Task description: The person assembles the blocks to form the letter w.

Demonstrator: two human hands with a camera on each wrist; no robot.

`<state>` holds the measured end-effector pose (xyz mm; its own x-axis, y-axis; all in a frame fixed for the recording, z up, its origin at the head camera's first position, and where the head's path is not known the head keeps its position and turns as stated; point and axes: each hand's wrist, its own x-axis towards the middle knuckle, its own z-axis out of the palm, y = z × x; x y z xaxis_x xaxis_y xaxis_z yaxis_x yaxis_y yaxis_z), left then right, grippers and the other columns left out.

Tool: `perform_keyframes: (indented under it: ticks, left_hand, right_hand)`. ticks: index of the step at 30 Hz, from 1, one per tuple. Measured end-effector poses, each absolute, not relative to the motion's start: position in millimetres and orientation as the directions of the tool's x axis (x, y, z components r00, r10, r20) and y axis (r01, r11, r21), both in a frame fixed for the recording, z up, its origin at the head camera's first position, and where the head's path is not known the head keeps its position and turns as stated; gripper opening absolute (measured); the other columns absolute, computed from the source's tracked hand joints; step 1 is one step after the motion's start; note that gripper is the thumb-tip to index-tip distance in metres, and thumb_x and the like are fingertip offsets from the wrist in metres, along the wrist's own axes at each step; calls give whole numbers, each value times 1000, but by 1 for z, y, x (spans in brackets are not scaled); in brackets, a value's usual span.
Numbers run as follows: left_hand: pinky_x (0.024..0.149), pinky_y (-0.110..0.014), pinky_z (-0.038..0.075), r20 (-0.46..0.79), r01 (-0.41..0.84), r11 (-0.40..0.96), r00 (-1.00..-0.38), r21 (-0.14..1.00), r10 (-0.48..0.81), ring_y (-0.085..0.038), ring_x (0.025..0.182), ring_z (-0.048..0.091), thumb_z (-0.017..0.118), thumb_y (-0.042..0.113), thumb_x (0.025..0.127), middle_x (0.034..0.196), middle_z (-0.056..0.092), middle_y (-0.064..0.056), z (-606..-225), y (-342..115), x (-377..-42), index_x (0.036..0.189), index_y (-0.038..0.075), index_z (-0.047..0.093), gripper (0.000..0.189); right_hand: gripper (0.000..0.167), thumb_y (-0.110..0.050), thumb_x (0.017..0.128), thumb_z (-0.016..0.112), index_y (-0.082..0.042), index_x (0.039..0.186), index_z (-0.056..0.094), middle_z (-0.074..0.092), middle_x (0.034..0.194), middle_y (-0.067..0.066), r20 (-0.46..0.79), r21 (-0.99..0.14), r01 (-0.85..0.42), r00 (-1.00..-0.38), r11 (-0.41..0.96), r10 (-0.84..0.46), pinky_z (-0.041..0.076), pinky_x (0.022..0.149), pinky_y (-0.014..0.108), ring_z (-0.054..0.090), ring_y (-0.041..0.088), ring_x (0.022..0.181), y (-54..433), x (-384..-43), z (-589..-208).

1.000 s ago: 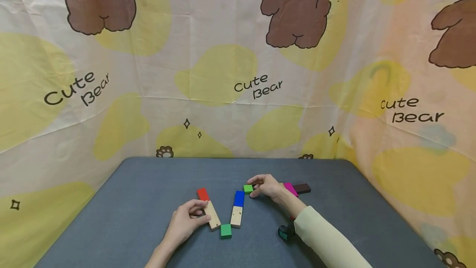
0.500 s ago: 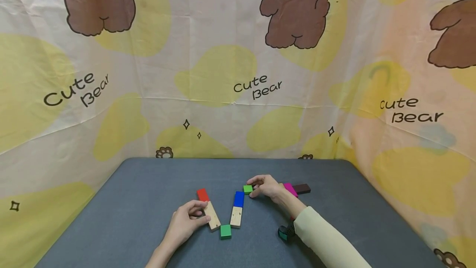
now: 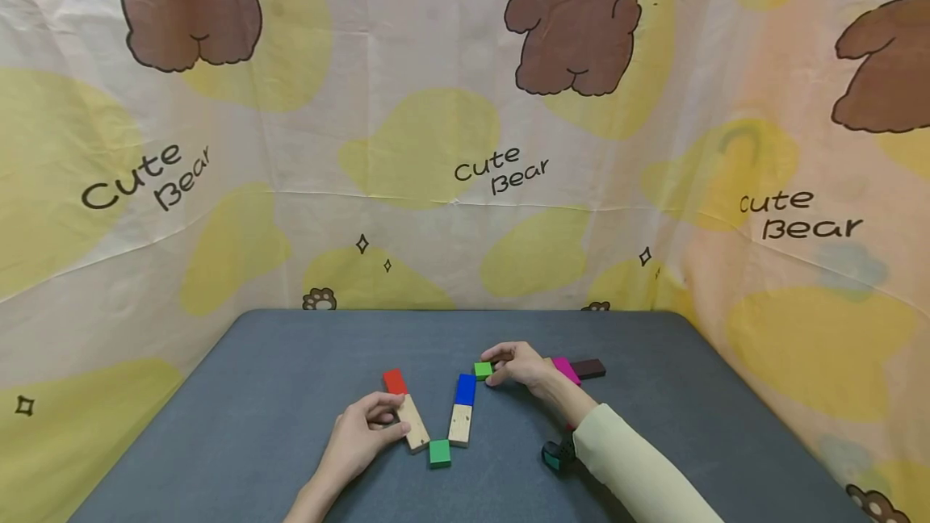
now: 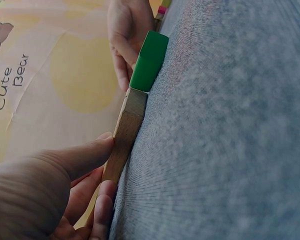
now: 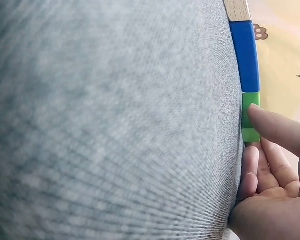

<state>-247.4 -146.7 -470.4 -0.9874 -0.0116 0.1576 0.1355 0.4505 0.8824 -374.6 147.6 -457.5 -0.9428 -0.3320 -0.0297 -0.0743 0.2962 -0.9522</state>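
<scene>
On the left, a red block (image 3: 395, 382) and a plain wooden block (image 3: 415, 424) form a slanted row. My left hand (image 3: 366, 426) holds the wooden block between thumb and curled fingers. Close to that block's near end lies a green block (image 3: 439, 453). A second row, a plain wooden block (image 3: 461, 424) with a blue block (image 3: 466, 389) behind it, stands to the right. At its far end, my right hand (image 3: 519, 366) pinches a light green block (image 3: 483, 370). In the right wrist view the light green block (image 5: 251, 117) meets the blue block end to end.
Beyond my right wrist lie a magenta block (image 3: 566, 370) and a dark brown block (image 3: 588, 368). A black strap-like item (image 3: 555, 455) is by the right sleeve. A patterned cloth (image 3: 421, 144) hangs behind the grey table (image 3: 320, 345).
Both hands keep their places on the blocks. The whole head view shifts very slightly; no block visibly moves relative to the others.
</scene>
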Motion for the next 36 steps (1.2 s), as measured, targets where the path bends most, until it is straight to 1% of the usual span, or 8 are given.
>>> perform_keyframes:
  ticks: [16,21,28,32,36]
  left_hand:
    - [74,-31,52,147,122,456,-989,882,-20,-15,92,63,87,21,75,109,71,-2,-469,-148,-246,111,14,72,39]
    - [73,-30,52,160,137,467,-987,874,-11,-15,91,63,87,22,76,107,71,-2,-470,-146,-247,111,13,73,39]
    - [74,-31,53,150,125,475,-989,871,-14,-15,91,63,87,22,76,107,71,-2,-471,-146,-246,111,13,72,39]
    - [74,-32,53,149,126,469,-989,874,-13,-15,90,63,87,22,76,107,71,-2,-471,-147,-247,111,13,73,39]
    - [74,-31,52,151,128,464,-988,877,-13,-15,89,62,87,22,76,107,71,-2,-471,-148,-248,110,13,73,38]
  right_hand:
    - [36,8,78,77,3,113,69,67,106,9,-16,-957,-94,-928,274,-373,47,73,29,53,21,85,150,-373,-457]
    - [37,8,78,77,3,114,69,66,106,9,-24,-960,-81,-930,269,-367,47,76,30,53,22,88,152,-373,-458]
    - [36,3,78,78,1,113,69,66,108,9,-23,-952,-86,-938,294,-347,47,82,33,54,22,91,153,-370,-458]
    - [45,-3,79,81,3,121,65,65,116,11,-8,-953,-105,-928,284,-372,47,88,36,55,24,99,156,-363,-455]
    - [54,-11,80,83,2,128,62,63,122,11,-3,-953,-119,-916,280,-401,47,91,38,55,25,104,162,-352,-452]
